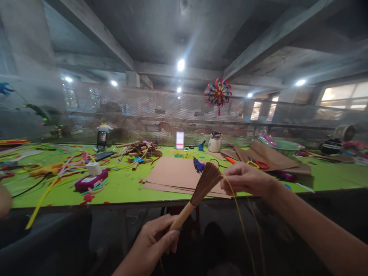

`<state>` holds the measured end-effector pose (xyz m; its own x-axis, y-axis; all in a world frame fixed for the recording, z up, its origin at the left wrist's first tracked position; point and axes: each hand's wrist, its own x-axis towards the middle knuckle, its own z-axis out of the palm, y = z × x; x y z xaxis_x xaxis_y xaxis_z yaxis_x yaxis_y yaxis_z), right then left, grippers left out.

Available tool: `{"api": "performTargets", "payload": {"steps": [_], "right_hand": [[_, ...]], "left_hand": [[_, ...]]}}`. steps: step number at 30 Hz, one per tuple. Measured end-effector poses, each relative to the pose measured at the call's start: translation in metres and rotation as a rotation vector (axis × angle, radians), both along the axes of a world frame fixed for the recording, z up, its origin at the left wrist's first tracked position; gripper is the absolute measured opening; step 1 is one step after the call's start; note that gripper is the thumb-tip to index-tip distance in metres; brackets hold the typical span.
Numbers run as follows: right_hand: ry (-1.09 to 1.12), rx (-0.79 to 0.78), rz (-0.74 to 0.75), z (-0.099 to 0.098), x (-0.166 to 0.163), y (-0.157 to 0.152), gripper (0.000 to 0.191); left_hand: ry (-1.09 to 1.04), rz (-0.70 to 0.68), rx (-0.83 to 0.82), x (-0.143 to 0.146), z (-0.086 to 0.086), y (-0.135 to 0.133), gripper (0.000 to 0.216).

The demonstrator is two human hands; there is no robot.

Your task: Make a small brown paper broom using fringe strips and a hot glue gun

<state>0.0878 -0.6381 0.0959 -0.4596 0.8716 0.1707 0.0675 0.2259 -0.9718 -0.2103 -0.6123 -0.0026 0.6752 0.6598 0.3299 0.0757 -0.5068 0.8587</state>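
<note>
My left hand [157,238] is wrapped round the pale handle of a small brown broom [205,183]. The broom slants up to the right, with its fanned bristle end over the table's front edge. At the tip of the bristles, my right hand [243,178] pinches a thin yellow string [239,214]. Two strands of it hang down below that hand. Sheets of brown paper [169,172] lie on the green table behind the broom, and a blue glue gun [198,165] rests on them.
Scissors with orange and yellow handles [261,165] lie on brown paper at the right. A purple power strip [91,181] and coloured strips are at the left. A phone [179,140] and a jug [215,142] stand at the back. Part of another person [4,201] shows at the left edge.
</note>
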Motion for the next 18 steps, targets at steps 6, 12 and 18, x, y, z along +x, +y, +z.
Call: {"api": "performTargets", "payload": {"steps": [6,12,18], "right_hand": [[0.073,0.091,-0.027,0.038,0.013,0.004,0.03],[0.076,0.106,-0.086,0.01,-0.025,0.04,0.034],[0.057,0.143,-0.275,-0.075,-0.104,0.032,0.038]], "left_hand": [[0.019,-0.215,-0.25,-0.006,-0.001,-0.007,0.041],[-0.168,-0.307,-0.426,-0.005,-0.016,-0.007,0.046],[-0.516,-0.025,-0.58,0.008,-0.017,0.001,0.04]]}}
